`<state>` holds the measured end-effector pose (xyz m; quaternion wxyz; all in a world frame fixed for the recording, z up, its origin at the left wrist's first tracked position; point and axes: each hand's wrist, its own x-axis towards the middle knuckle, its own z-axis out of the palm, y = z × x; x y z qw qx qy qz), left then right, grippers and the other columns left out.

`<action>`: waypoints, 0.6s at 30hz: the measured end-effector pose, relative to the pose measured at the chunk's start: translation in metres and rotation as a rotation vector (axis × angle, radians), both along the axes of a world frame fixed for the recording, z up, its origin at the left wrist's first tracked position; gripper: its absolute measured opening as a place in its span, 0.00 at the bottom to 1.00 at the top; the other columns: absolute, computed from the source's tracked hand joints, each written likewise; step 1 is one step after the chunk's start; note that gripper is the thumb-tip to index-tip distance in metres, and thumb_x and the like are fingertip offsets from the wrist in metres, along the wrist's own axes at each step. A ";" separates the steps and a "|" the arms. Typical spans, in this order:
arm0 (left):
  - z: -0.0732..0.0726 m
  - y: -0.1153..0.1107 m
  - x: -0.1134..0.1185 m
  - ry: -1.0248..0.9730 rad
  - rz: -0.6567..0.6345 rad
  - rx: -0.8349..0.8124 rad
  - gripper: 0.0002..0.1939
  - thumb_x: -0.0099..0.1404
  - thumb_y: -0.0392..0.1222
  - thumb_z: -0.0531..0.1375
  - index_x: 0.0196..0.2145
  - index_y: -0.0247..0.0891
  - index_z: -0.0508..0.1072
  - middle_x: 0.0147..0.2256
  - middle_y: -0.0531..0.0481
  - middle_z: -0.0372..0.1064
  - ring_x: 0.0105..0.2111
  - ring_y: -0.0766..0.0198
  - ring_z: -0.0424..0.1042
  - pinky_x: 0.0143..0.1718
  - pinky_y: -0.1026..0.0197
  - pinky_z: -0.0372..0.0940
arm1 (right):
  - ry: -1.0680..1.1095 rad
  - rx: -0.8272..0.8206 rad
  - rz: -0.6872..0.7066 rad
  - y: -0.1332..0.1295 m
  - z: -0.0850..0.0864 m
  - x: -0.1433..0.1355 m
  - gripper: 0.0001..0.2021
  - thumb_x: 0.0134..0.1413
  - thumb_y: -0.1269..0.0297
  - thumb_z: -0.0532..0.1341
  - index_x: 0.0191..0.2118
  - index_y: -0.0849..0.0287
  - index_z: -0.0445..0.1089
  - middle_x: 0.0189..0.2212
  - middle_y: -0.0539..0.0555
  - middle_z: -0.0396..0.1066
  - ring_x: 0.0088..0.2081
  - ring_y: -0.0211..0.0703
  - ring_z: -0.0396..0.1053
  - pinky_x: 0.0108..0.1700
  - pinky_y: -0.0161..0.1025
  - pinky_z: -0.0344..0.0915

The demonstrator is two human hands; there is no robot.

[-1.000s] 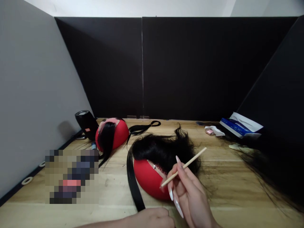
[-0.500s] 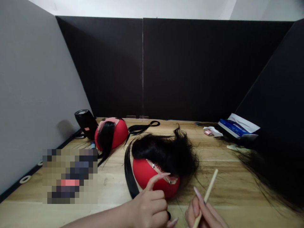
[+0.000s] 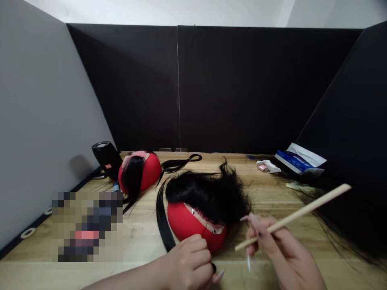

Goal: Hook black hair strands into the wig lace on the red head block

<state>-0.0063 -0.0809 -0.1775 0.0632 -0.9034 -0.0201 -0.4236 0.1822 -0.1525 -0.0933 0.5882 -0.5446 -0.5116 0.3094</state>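
My left hand (image 3: 192,257) is closed, knuckles up, against the near edge of a red dome-shaped wig block (image 3: 184,221); whatever its curled fingers hold is hidden. A black band shows by those fingers. Pinned along the block is a pale strip of wig base (image 3: 205,221). Black hair (image 3: 202,193) is swept back over the block's far side, and a straight lock (image 3: 163,225) hangs at its left. To the right of the block, my right hand (image 3: 272,237) grips a slim pale wooden stick (image 3: 314,207) slanting up to the right.
Behind on the left stand a second red wig block (image 3: 154,169) with hair and a black cylindrical speaker (image 3: 105,159). A tied hair bundle (image 3: 178,163) lies at the back. On the right are a blue-and-white box (image 3: 298,159), crumpled tissue (image 3: 269,166) and loose black hair (image 3: 347,225). Dark partitions surround the table.
My left index finger, earlier stretched over the wig base, is now curled in. My right hand has risen and turned, tipping the wooden stick from steep to a shallow slant.
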 end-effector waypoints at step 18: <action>0.004 0.004 -0.001 0.048 -0.056 -0.003 0.27 0.74 0.33 0.41 0.17 0.33 0.63 0.18 0.52 0.52 0.23 0.65 0.51 0.26 0.62 0.51 | 0.160 0.291 0.432 0.050 -0.060 -0.010 0.08 0.67 0.65 0.53 0.34 0.55 0.64 0.27 0.48 0.63 0.30 0.37 0.68 0.42 0.41 0.71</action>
